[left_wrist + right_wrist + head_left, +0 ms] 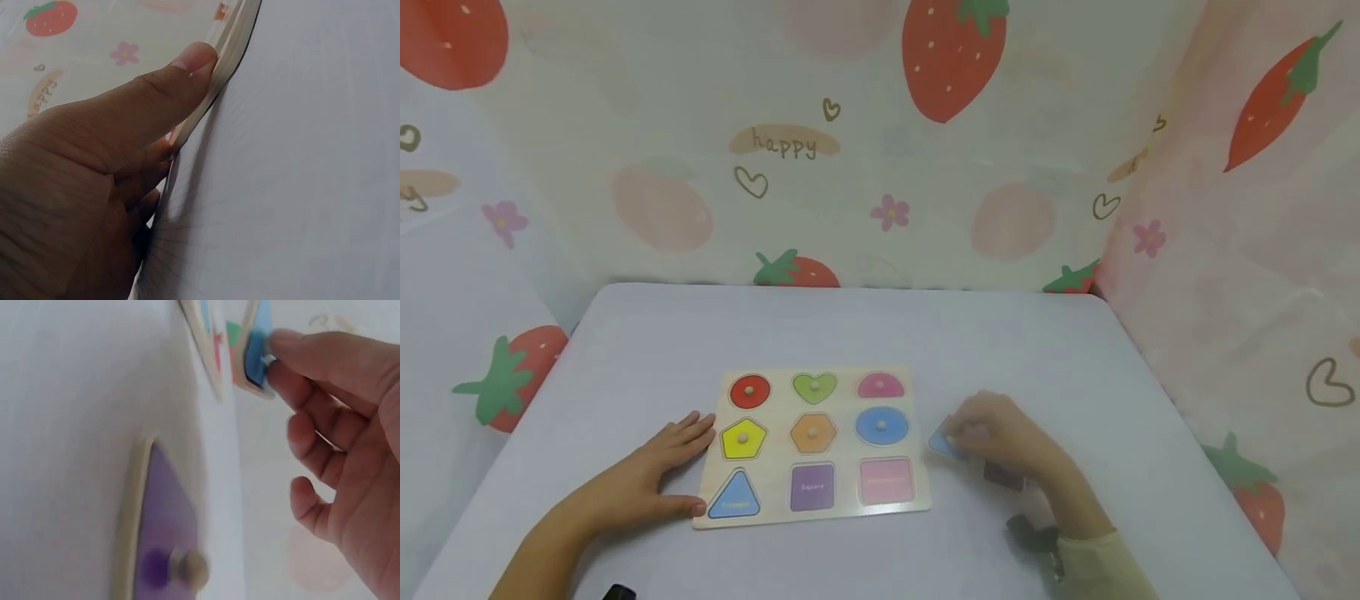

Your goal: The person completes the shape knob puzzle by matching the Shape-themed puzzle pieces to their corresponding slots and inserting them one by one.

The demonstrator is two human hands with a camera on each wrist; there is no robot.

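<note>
A wooden shape puzzle board (775, 412) lies on the white table. My left hand (640, 475) is at its left edge, fingers spread and fairly straight; the thumb (181, 72) touches the edge in the left wrist view. To the right of the board, my right hand (996, 429) pinches a blue triangle piece (942, 440) by its knob between thumb and forefinger. In the right wrist view this triangle (257, 353) is tilted and raised off the table. Below that hand lies a purple piece (165, 519) with a wooden knob, partly hidden by the hand in the head view.
Knobbed pieces, among them a red circle (750, 391) and a blue oval (882, 426), fill the board's upper two rows. Its bottom row shows knobless blue triangle (734, 495), purple square (812, 487) and pink rectangle (886, 481) places. Strawberry-print curtains (865, 167) surround the table.
</note>
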